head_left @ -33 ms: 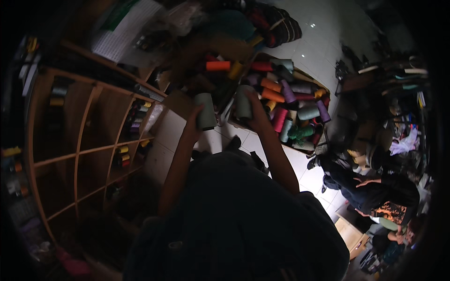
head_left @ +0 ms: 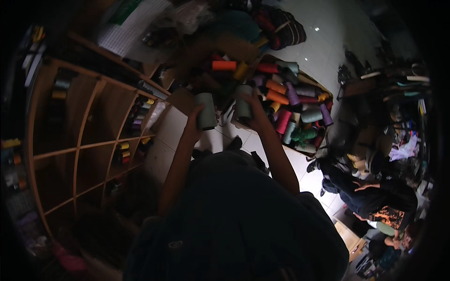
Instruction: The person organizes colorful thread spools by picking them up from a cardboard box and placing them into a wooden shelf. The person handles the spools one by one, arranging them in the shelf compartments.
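Right of the compartment shelf (head_left: 77,154), the left hand (head_left: 193,123) holds one thread cone (head_left: 206,111); the right hand (head_left: 258,114), farther from the shelf, holds a second cone (head_left: 243,103). Beyond both, farther right of the shelf, heaped cones (head_left: 282,121) lie in a box (head_left: 313,80). Tiled floor (head_left: 171,136) lies just right of the shelf. Spools (head_left: 123,152) sit in the shelf's right-hand compartments. Another person (head_left: 393,199) is well to the shelf's right.

There are two grips (head_left: 193,123) and two held spools (head_left: 205,110).
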The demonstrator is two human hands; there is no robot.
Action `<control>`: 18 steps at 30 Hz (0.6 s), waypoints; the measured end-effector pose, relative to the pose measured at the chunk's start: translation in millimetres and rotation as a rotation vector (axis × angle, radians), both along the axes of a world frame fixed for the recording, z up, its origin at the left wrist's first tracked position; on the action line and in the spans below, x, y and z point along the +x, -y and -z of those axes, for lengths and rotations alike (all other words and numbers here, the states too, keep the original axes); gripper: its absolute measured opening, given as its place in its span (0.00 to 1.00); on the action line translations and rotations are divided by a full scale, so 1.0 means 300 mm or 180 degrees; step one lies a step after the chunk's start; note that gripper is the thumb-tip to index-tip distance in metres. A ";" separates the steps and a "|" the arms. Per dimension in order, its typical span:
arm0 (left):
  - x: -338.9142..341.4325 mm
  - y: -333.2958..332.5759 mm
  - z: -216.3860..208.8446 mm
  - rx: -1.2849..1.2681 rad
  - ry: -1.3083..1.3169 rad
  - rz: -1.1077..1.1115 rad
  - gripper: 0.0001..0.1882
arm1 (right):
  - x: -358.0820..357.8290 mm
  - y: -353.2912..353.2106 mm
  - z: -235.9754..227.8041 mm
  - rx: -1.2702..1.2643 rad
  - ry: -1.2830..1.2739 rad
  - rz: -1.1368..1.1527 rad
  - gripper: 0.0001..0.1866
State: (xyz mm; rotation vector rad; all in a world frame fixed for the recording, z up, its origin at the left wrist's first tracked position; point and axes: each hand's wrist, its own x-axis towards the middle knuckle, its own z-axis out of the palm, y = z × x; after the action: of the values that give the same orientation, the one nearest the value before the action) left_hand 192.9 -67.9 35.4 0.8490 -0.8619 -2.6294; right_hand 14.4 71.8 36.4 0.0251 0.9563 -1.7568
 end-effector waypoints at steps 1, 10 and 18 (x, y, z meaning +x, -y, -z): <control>0.051 0.015 0.011 0.0112 0.0026 -0.0203 0.28 | 0.045 0.048 -0.036 0.0077 -0.0365 -0.0192 0.35; 0.538 0.175 -0.010 0.0013 0.0535 -0.0808 0.28 | 0.423 0.382 -0.075 0.1271 -0.4685 -0.1316 0.47; 0.863 0.245 -0.015 -0.0955 0.1145 -0.2089 0.32 | 0.669 0.639 -0.267 0.0745 -0.5033 -0.1511 0.33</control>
State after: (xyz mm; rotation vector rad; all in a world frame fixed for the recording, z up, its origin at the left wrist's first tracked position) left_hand 451.8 -141.3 40.0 1.2744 -0.8431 -1.7668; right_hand 215.2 -120.0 116.4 -1.4830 1.9992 -0.9561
